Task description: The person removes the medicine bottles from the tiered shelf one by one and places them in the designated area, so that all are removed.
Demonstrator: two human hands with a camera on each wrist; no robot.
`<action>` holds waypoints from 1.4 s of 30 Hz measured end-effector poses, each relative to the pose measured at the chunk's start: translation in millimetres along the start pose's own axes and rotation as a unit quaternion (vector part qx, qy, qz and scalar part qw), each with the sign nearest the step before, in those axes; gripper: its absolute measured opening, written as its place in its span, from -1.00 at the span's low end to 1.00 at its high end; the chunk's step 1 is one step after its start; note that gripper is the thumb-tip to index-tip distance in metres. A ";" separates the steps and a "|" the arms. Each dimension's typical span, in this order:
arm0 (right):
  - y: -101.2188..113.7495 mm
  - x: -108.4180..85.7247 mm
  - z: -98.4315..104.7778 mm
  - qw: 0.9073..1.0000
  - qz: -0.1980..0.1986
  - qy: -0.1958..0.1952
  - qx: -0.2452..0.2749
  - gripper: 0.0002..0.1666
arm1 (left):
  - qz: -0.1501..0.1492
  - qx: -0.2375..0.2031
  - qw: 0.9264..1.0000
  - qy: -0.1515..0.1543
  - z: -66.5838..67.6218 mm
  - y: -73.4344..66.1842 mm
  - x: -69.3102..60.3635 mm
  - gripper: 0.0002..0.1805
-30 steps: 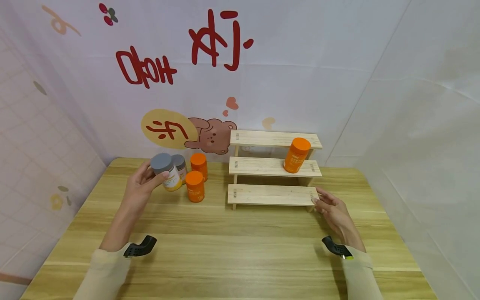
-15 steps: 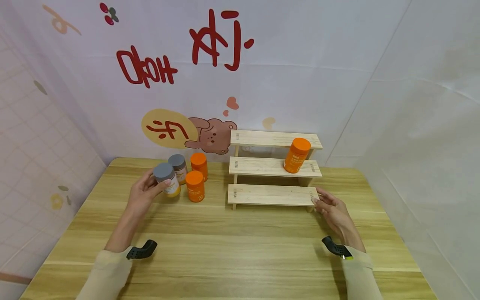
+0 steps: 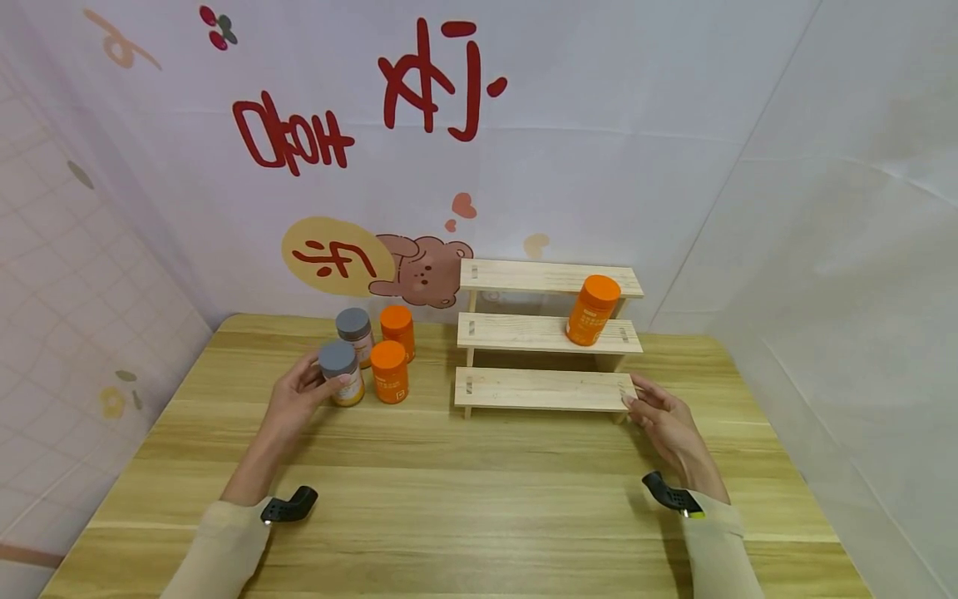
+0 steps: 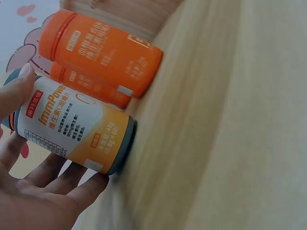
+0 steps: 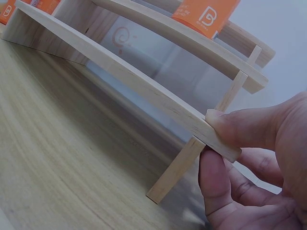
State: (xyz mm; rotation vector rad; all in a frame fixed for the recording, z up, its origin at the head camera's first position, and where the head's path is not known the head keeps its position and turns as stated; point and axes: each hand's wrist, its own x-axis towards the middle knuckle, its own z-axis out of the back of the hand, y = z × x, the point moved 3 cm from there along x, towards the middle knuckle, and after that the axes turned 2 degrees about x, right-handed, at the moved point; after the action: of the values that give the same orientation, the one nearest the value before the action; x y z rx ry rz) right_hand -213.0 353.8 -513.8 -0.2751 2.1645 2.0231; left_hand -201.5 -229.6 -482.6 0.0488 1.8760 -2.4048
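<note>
My left hand [image 3: 298, 397] grips a grey-capped supplement bottle [image 4: 76, 124] with a white and yellow label, thumb on the near side and fingers behind. In the head view that bottle stands upright at the table's left, just left of an orange bottle [image 3: 390, 373]. Behind are a second grey-capped bottle [image 3: 355, 334] and another orange bottle [image 3: 398, 331]. At the right, my right hand [image 3: 664, 418] pinches the right end of the lowest step of a wooden three-tier shelf [image 3: 542, 389], thumb on top and fingers below. One more orange bottle [image 3: 592, 311] stands on the middle step.
The wooden table [image 3: 479, 499] stretches in front of both hands. A printed cloth wall [image 3: 599, 125] rises close behind the shelf and bottles. Black wrist mounts [image 3: 290, 505] sit on both sleeves.
My left hand has brought the grey-capped bottle down and to the right, from beside the other grey-capped bottle to in front of it, next to the near orange one. My right hand stays put.
</note>
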 end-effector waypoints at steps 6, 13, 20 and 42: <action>-0.6 0.5 -0.2 1.000 0.001 -0.002 0.000 -0.12 | 0.000 0.000 1.000 0.009 0.4 4.9 -1.0 -0.20; -0.1 0.5 -0.4 1.000 -0.001 -0.005 -0.001 -0.11 | -0.002 0.004 1.000 0.017 -0.2 3.5 -1.4 -0.20; 1.0 -0.3 -0.4 1.000 -0.008 -0.009 -0.007 -0.12 | 0.009 0.014 1.000 0.022 -0.3 2.0 -1.4 -0.17; 0.0 -0.1 -0.9 1.000 -0.005 -0.001 0.008 -0.13 | -0.109 0.050 0.993 -0.017 -8.1 -48.6 -3.9 -0.16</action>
State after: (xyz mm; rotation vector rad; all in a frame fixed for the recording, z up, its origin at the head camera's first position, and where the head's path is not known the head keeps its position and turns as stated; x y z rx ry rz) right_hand -212.9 352.8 -513.7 -0.2814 2.1725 1.9977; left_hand -202.2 -209.8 -437.3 -0.1975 1.8318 -2.6207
